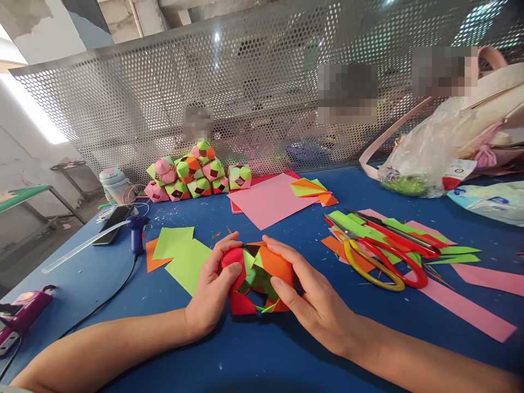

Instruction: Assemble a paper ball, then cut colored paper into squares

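Between my two hands, low over the front of the table, is a folded paper ball (pixel 245 267) of red, orange and green pieces. It has gaps through which its hollow inside shows. My left hand (pixel 213 286) wraps its red side, thumb in front and fingers behind. On the orange side, my right hand (pixel 307 295) grips it the same way, with fingers over the top and thumb on the front. Left of the ball, close to my left hand, lie green paper sheets (pixel 186 262) on an orange one (pixel 153 255).
Scissors (pixel 368 256) and a red-handled cutter (pixel 426 245) rest on paper strips at right. Finished paper balls (pixel 188 172) are piled at the back near pink sheets (pixel 266 199). At left are a glue gun (pixel 137 234), its cord, a phone (pixel 112 225) and a purple power strip (pixel 28 311).
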{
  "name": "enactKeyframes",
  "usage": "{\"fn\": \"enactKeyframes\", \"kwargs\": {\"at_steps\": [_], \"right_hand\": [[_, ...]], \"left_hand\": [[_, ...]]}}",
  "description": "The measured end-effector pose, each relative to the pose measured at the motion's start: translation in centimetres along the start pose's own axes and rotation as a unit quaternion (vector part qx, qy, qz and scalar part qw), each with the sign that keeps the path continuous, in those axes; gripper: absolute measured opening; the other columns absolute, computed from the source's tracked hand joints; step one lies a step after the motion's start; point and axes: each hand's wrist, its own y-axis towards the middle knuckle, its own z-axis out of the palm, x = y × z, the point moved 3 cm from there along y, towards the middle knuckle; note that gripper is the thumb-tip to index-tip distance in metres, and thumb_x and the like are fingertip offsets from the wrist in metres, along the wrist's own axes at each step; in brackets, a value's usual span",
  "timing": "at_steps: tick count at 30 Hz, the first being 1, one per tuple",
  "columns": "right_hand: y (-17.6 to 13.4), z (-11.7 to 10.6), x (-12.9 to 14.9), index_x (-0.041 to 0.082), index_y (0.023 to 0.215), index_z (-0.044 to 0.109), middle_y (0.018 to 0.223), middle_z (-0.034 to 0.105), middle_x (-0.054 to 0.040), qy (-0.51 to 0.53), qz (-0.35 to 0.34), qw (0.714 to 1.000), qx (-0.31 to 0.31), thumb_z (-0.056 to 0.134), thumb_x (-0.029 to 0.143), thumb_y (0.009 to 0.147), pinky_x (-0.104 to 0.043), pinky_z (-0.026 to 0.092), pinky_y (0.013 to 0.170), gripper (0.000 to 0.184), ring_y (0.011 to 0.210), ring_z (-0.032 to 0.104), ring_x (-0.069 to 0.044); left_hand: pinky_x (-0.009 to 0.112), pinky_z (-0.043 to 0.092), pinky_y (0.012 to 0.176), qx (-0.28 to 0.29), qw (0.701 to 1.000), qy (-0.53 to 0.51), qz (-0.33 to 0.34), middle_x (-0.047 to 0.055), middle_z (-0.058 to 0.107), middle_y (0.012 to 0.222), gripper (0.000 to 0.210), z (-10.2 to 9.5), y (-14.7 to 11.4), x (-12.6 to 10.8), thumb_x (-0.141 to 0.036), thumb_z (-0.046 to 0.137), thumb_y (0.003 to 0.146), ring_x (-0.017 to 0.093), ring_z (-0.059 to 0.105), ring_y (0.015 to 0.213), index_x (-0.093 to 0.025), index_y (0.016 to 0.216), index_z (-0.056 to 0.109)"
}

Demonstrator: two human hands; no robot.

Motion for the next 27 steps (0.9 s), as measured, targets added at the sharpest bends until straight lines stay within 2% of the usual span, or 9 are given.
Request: {"fn": "enactKeyframes", "kwargs": {"at_steps": [6, 17, 27], "right_hand": [[0.02, 0.11, -0.16, 0.03, 0.145, 0.029, 0.149, 0.045, -0.0068, 0.0, 0.004, 1.0, 0.004, 0.043, 0.03, 0.099, -0.038, 0.042, 0.111, 0.048, 0.137, 0.044, -0.018], [0.0, 0.38, 0.04, 0.028, 0.143, 0.031, 0.148, 0.045, -0.0079, -0.007, -0.033, 0.999, 0.025, 0.045, 0.026, 0.098, -0.039, 0.04, 0.112, 0.047, 0.139, 0.041, -0.018], [0.17, 0.56, 0.13, 0.029, 0.143, 0.031, 0.15, 0.043, -0.008, -0.005, -0.038, 0.999, 0.027, 0.045, 0.024, 0.097, -0.041, 0.039, 0.113, 0.049, 0.14, 0.038, -0.019]], "left_hand": [[0.041, 0.026, 0.117, 0.0, 1.0, -0.002, -0.002, 0.001, 0.042, 0.151, 0.028, -0.11, 0.01, 0.14, -0.035, 0.055, 0.092, 0.027, 0.029, 0.144, -0.028, 0.118, 0.061], [0.035, 0.025, 0.118, 0.016, 1.0, 0.023, 0.012, -0.002, 0.042, 0.15, 0.026, -0.01, 0.04, 0.18, -0.038, 0.052, 0.095, 0.022, 0.028, 0.144, -0.031, 0.118, 0.062], [0.04, 0.022, 0.12, 0.037, 0.998, 0.038, 0.015, -0.002, 0.039, 0.152, 0.027, -0.03, 0.1, 0.22, -0.04, 0.05, 0.095, 0.023, 0.028, 0.145, -0.031, 0.119, 0.061]]}}
